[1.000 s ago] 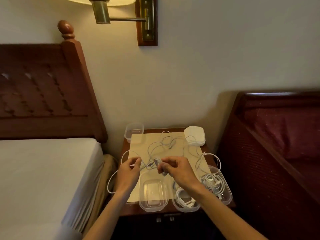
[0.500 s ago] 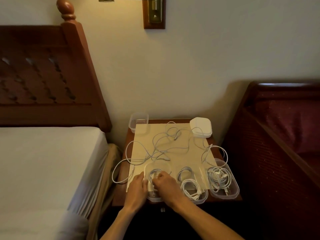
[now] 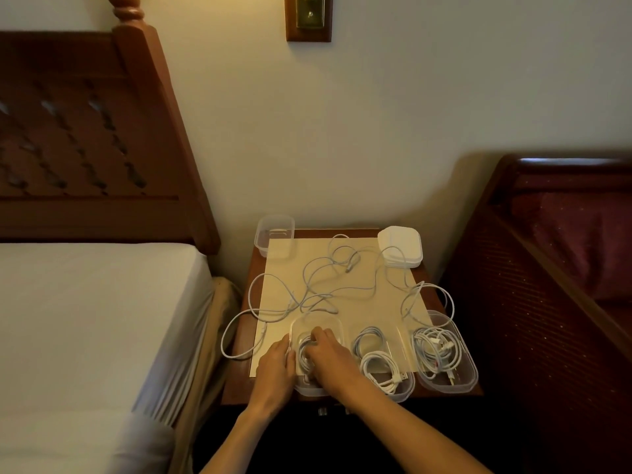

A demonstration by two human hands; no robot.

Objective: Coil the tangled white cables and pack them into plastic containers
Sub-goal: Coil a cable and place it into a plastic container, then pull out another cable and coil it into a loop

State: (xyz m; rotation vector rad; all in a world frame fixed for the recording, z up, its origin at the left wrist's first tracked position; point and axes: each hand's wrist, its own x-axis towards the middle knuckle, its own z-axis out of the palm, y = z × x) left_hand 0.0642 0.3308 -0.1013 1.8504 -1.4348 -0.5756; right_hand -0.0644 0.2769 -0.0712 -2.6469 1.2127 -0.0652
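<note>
Your right hand [image 3: 328,359] presses the coiled cable [image 3: 305,350] into the near-left container [image 3: 316,325], fingers curled; left hand [image 3: 275,366] steadies its wall. Ease off and it may spring out.

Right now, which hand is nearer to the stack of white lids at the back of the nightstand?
The right hand. It presses a coiled cable into the front container, nearer the nightstand's right side, where the stack of white lids sits at the far corner. The left hand rests on that container's left edge, farther away.

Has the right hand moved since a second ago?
Yes. The right hand has come down from above the mat's middle into the front-left container, onto the coiled cable.
</note>
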